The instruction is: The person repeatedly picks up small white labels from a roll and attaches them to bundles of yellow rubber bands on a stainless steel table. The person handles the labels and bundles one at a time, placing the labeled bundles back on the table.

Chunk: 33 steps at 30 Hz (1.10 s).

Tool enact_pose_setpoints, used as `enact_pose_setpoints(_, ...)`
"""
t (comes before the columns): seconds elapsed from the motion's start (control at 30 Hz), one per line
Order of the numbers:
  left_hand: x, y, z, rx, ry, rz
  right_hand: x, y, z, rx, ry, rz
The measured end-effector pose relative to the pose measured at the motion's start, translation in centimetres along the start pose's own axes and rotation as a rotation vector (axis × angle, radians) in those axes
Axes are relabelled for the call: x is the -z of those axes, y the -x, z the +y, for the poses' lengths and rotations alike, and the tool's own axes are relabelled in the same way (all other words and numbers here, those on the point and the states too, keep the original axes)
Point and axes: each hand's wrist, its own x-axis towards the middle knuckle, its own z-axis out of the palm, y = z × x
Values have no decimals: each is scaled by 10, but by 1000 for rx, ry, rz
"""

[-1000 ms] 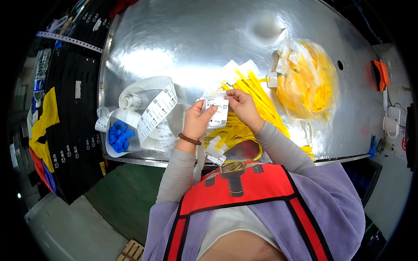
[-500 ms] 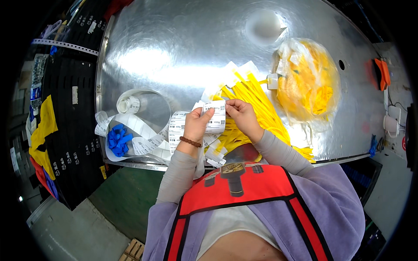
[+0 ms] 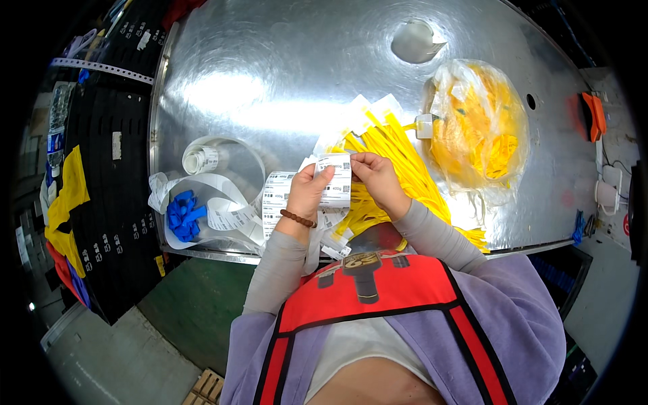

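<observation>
My left hand (image 3: pixel 307 196) grips a strip of white printed labels (image 3: pixel 335 192), its thumb lying on the face of the strip. At the strip's upper right corner, my right hand (image 3: pixel 378 179) pinches the edge between thumb and fingers. From my left hand the strip runs leftward in loose loops to a label roll (image 3: pixel 200 160) on the table. Just beyond and under my hands lies a bundle of flat yellow straps (image 3: pixel 401 158) with white ends. Small white label pieces (image 3: pixel 335 241) lie below my hands near the table edge.
The metal table (image 3: pixel 290 61) holds a clear bag of yellow straps (image 3: pixel 476 128) at the right. A blue ribbon bunch (image 3: pixel 184 216) sits within the label loops. A round pale object (image 3: pixel 413 42) stands at the back. Black crates (image 3: pixel 111 182) border the left side.
Both hands stay nearly in place on the label strip, which now shows a little more of its face. The pale object at the back appears sharper, with the glare on it gone.
</observation>
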Motion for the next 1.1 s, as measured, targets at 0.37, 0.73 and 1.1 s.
enact_pose_setpoints(0.37,-3,1,-1,-38,-27,64,1,1,5,95,4,-60)
enact_pose_setpoints(0.73,-1,5,2,-30,-21,37,1,-1,6,42,15,-27)
enact_pose_setpoints(1.1,-2,2,2,-42,-37,48,1,0,8,126,63,-73)
